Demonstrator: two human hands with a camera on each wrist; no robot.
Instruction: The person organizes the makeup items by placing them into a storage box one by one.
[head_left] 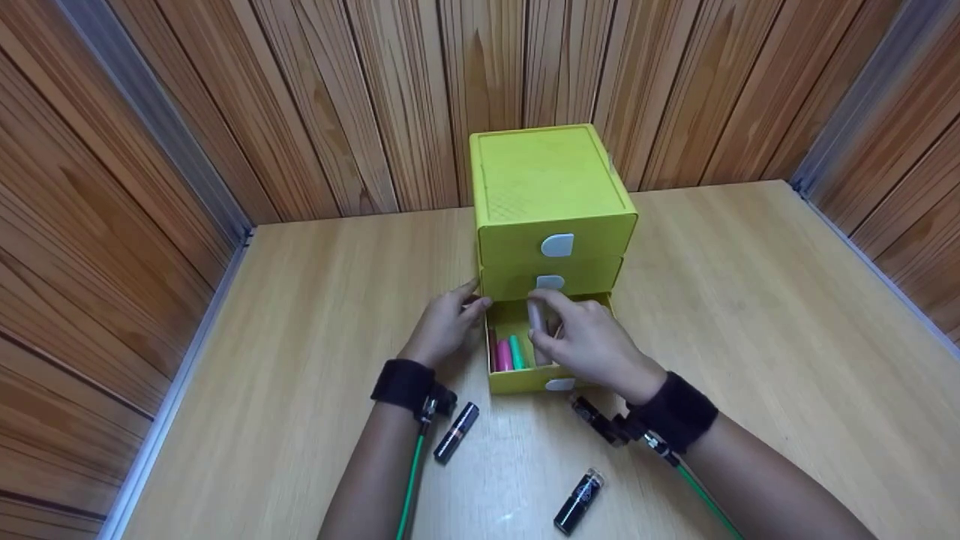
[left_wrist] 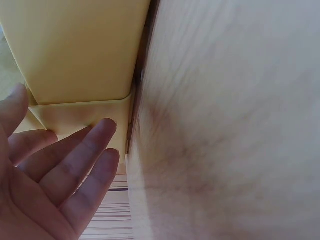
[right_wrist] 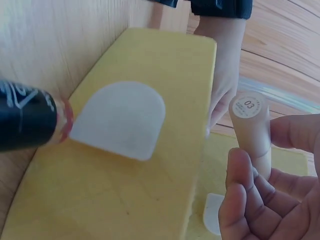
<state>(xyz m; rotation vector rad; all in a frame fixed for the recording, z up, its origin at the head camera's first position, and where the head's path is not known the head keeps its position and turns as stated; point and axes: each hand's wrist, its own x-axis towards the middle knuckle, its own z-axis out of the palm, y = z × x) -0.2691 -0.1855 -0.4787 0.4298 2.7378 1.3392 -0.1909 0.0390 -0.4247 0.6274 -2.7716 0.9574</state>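
A yellow cabinet [head_left: 555,176] stands with its bottom drawer [head_left: 517,383] pulled out. Over that drawer my right hand [head_left: 596,345] pinches a pale lipstick tube [head_left: 537,322] between thumb and fingers. In the right wrist view the end of the lipstick tube [right_wrist: 250,127] carries a round sticker marked 03. A pink tube [head_left: 505,355] and a green tube [head_left: 516,352] lie at the drawer's left, beside a brownish-red one; my right hand hides part of the inside. At the cabinet's left side is my left hand [head_left: 444,324], fingers loosely extended against the yellow wall [left_wrist: 82,117].
On the table before the drawer lie a dark tube [head_left: 456,433] at left, a black tube [head_left: 595,420] partly behind the right wrist camera, and a black tube with clear end [head_left: 579,502] nearest me. Wood-patterned panels [head_left: 405,105] enclose the table's back and sides.
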